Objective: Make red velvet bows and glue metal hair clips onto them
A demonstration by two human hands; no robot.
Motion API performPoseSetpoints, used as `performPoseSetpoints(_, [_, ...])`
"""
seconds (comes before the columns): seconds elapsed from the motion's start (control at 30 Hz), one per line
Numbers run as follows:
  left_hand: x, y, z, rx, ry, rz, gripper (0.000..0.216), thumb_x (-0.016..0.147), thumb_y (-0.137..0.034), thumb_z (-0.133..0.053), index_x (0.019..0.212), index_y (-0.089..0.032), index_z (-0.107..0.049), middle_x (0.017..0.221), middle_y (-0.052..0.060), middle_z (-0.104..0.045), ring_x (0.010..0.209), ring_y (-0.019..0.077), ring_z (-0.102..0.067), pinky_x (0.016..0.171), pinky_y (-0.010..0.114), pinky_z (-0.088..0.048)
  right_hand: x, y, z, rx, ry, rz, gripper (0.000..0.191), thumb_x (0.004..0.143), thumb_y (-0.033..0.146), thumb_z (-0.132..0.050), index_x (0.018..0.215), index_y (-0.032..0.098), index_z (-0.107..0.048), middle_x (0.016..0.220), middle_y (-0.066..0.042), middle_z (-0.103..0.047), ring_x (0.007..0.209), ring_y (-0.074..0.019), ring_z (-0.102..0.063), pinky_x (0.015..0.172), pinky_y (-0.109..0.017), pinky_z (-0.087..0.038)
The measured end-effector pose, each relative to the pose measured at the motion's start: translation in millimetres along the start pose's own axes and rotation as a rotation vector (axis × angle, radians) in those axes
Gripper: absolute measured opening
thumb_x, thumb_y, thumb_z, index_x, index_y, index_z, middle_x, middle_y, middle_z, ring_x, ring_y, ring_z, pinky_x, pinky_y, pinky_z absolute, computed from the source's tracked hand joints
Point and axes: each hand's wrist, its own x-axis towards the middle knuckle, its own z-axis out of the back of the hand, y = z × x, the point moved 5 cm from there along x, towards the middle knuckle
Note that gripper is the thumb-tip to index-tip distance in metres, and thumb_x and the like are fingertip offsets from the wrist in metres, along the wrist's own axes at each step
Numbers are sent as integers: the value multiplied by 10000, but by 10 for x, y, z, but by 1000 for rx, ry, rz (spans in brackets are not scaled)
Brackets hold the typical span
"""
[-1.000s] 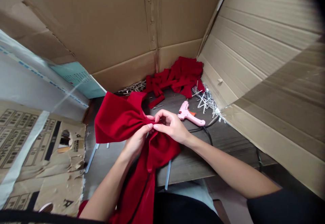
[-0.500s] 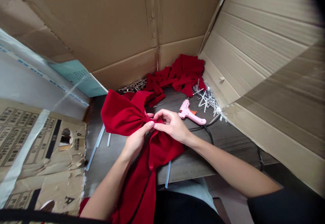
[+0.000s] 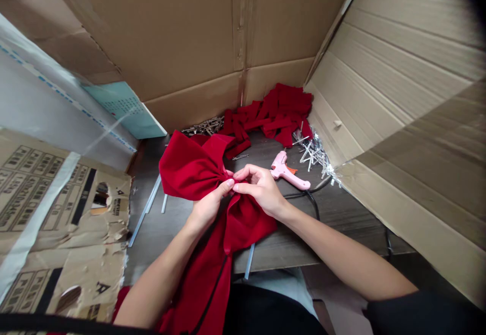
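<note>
A large red velvet bow (image 3: 190, 170) is gathered at its middle above a dark wooden table (image 3: 341, 213). My left hand (image 3: 207, 206) pinches the gathered centre from below. My right hand (image 3: 258, 185) pinches the same spot from the right, fingertips meeting the left thumb. Both hands are closed on the fabric. The bow's tails (image 3: 212, 274) hang down over the table edge toward my lap.
A pink glue gun (image 3: 286, 170) with a black cord lies just right of my hands. Behind it are a pile of red fabric strips (image 3: 277, 115), silver clips (image 3: 315, 153) and more metal clips (image 3: 203, 127). Clear glue sticks (image 3: 146, 208) lie at left. Cardboard walls (image 3: 398, 82) surround the table.
The bow and both hands have shifted slightly right and up in view as the camera moved; the pinch on the bow's centre is unchanged.
</note>
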Motion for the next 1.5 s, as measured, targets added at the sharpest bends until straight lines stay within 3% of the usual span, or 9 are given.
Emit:
performPoseSetpoints(0.37, [-41,96,17,32,-12,57,271,718,-409,-743,863,-188,-680,580,-36,-567,540,88,-469,521,215,-367,-22,-17,-38,26,74,-32,244,657,303,-786,728,201,-576,671,11,-646,629,-165,-623,666,-335,-520])
performPoseSetpoints(0.53, [-48,96,55,50,-66,86,290,660,-440,-776,747,-177,-689,525,-49,-501,512,85,-410,483,237,-291,15,2,-24,-94,85,-13,279,628,299,-805,764,179,-593,767,1,-627,721,-145,-589,690,-285,-473])
performPoseSetpoints(0.87, [-60,97,47,44,-82,138,361,629,-482,-782,632,-151,-638,492,-42,-478,486,83,-389,468,240,-267,-26,-21,-18,29,81,-115,291,585,258,-837,711,178,-588,692,25,-636,669,-128,-581,663,-264,-453])
performPoseSetpoints(0.97, [-32,80,49,-12,-6,88,288,668,-413,-783,739,-150,-690,616,-11,-583,583,103,-495,555,241,-370,-32,-23,-3,73,72,-162,278,589,253,-834,711,175,-596,660,32,-639,625,-118,-576,632,-252,-442])
performPoseSetpoints(1.03, [-20,47,28,-63,87,24,275,671,-335,-794,868,-159,-716,812,25,-673,769,146,-592,722,267,-444,-40,-15,4,110,79,-197,264,607,259,-823,711,174,-595,645,38,-633,601,-105,-564,608,-236,-423])
performPoseSetpoints(1.13, [-16,38,-17,-132,194,-9,299,667,-271,-799,929,-155,-715,985,59,-695,975,207,-612,922,335,-427,-65,15,-8,153,85,-231,277,609,270,-821,677,168,-573,610,54,-600,555,-79,-522,561,-210,-381])
performPoseSetpoints(1.3, [2,32,-54,-210,184,-105,316,619,-269,-832,884,-148,-709,910,49,-694,913,205,-632,890,330,-445,-132,52,-121,229,91,-297,322,599,288,-826,700,175,-542,575,73,-569,497,-66,-481,519,-199,-370])
performPoseSetpoints(1.4, [19,15,-26,-234,139,-133,344,560,-280,-864,836,-147,-708,850,37,-687,840,186,-631,829,306,-462,-103,107,-93,134,143,-279,267,661,327,-782,740,179,-574,620,51,-590,528,-83,-514,549,-221,-412])
performPoseSetpoints(1.5, [38,-12,51,-216,79,-134,363,536,-306,-875,818,-143,-715,788,30,-679,740,155,-614,734,272,-472,-1,291,257,-224,80,-37,226,748,357,-703,861,170,-647,849,-30,-665,717,-139,-608,689,-283,-482])
